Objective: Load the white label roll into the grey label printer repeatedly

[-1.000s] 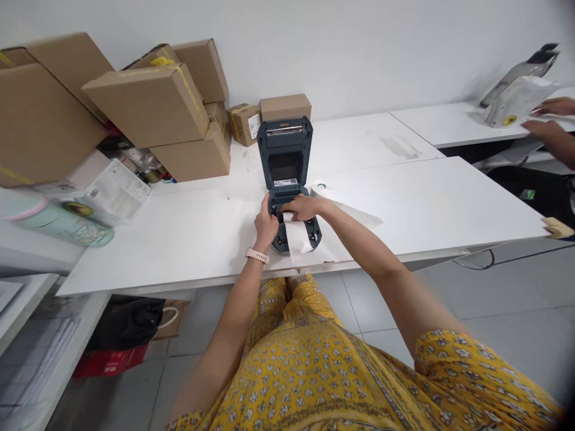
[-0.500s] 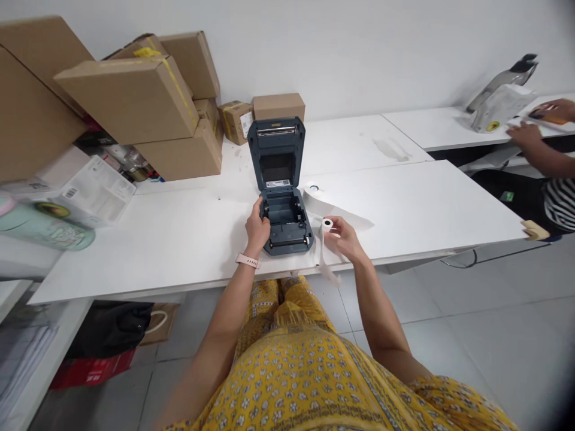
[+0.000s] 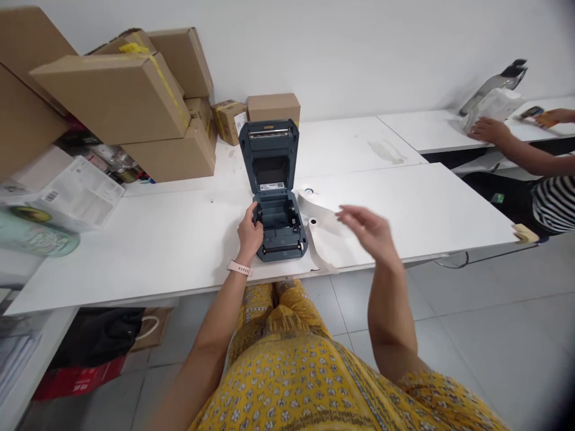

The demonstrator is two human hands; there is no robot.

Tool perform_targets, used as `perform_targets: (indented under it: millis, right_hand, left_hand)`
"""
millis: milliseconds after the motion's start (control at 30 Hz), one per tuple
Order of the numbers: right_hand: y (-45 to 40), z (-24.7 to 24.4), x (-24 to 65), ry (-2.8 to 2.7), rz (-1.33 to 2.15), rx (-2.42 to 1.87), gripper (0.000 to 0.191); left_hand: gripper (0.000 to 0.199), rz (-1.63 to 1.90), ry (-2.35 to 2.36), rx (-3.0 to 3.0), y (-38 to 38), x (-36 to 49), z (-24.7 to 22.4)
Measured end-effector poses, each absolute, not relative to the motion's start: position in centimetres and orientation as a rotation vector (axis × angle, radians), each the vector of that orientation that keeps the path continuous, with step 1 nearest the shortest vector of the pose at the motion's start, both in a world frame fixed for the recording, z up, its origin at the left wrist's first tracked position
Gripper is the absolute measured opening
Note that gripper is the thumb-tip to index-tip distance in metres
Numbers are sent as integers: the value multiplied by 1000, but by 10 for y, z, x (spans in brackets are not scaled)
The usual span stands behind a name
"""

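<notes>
A dark grey printer (image 3: 279,230) stands on the white table with its lid (image 3: 269,157) raised and its inner bay bare. My left hand (image 3: 250,232) grips the printer's left side wall, thumb over the edge. My right hand (image 3: 366,230) is in the air right of the printer, blurred, fingers apart and holding nothing. Beside the printer's right edge stands a small white roll (image 3: 313,223) with a black core, its paper tail hanging towards the table's front edge. Behind it lies a larger white roll (image 3: 308,194) whose strip stretches to the right.
Cardboard boxes (image 3: 112,99) are stacked at the back left, near a white carton (image 3: 74,194) and a green bottle (image 3: 40,233). Smaller boxes (image 3: 274,109) stand behind the printer. At the far right, another person's hands (image 3: 490,130) are at a white package (image 3: 496,106).
My right hand has let go of the small roll and moved right, its fingers opening. The roll now stands on the table. My left hand keeps its hold on the printer.
</notes>
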State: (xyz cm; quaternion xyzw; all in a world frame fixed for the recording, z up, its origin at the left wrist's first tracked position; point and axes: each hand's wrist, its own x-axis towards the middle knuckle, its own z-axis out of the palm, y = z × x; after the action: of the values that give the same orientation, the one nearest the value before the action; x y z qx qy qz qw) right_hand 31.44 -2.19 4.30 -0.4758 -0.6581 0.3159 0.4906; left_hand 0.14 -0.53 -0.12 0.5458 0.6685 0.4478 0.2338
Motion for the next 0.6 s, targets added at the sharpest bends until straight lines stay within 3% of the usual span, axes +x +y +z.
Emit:
perform_targets:
  millis: [167, 333, 600]
  right_hand:
    - [82, 69, 343, -1684, 769, -1204, 23]
    - [161, 39, 319, -2111, 1252, -1297, 56]
    - [156, 16, 284, -2072, 1380, -1115, 41]
  left_hand:
    - [71, 1221, 1840, 1506, -6, 2, 1]
    - [73, 1216, 1853, 1499, -7, 3, 0]
    - [73, 1239, 1857, 1482, -6, 2, -4]
